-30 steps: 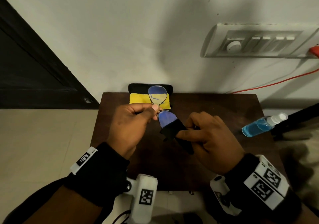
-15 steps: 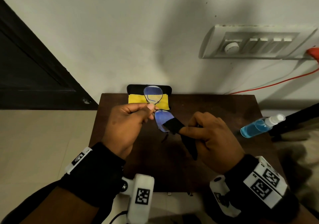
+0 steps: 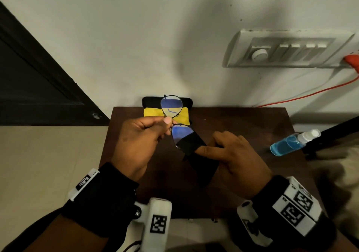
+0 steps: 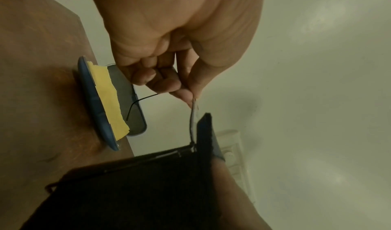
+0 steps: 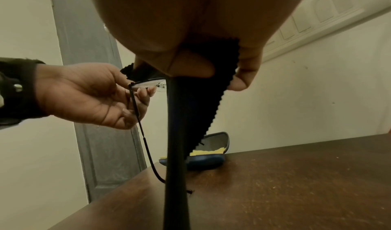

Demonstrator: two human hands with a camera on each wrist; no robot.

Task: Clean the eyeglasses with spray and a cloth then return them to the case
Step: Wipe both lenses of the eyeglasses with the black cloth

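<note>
Two hands work above a dark wooden table (image 3: 242,127), and most of what matters sits between them. On the table's far edge, against the wall, the open case (image 3: 186,101) lies with a yellow cloth (image 3: 150,112) draped in it; well off to the right a spray bottle (image 3: 291,142) of blue liquid rests on its side, untouched. The left hand (image 3: 136,141) has its fingers curled, thumb and forefinger pinching the eyeglasses (image 3: 175,119) at the bridge, so the frame hangs in the air just in front of the case, one lens toward the wall and one toward the person. The right hand (image 3: 235,154) pinches a black cloth (image 3: 196,154) folded over the near lens, thumb on top; the fingers beneath are hidden, so the grip on the underside is probably a matching pinch, though that cannot be confirmed.

Compared with a second ago, the cloth has slid outward: it then covered the lower rim and now sits across the outer half, leaving the inner part of the lens bare and blue. This reads as a wiping stroke under way. The far lens shows no cloth on it, so it likely waits its turn before the glasses go back in the case.
</note>
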